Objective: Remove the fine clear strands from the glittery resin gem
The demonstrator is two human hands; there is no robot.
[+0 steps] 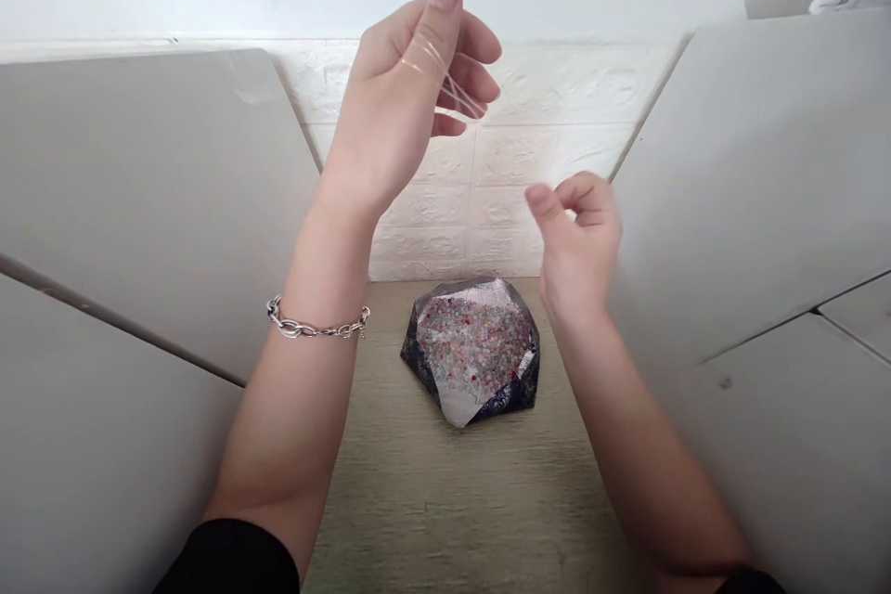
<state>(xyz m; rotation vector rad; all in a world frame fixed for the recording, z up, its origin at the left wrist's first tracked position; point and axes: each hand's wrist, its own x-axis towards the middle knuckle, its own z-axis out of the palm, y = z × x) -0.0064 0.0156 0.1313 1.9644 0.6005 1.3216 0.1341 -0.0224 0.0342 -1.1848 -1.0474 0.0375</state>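
Black sleeves point(229, 561) nearest; left hand point(410, 93) looped with clear thread point(457, 95), right hand point(583, 246) apart, both grips unclear; beads point(477, 339) between, lower.

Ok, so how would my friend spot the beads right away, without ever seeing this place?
Start at the tan surface between the pale panels. Below the left hand and right hand sits a dark tray. The beads are the tiny bits spread inside; their mixed pink, red and pale colours set them apart from the dark tray.
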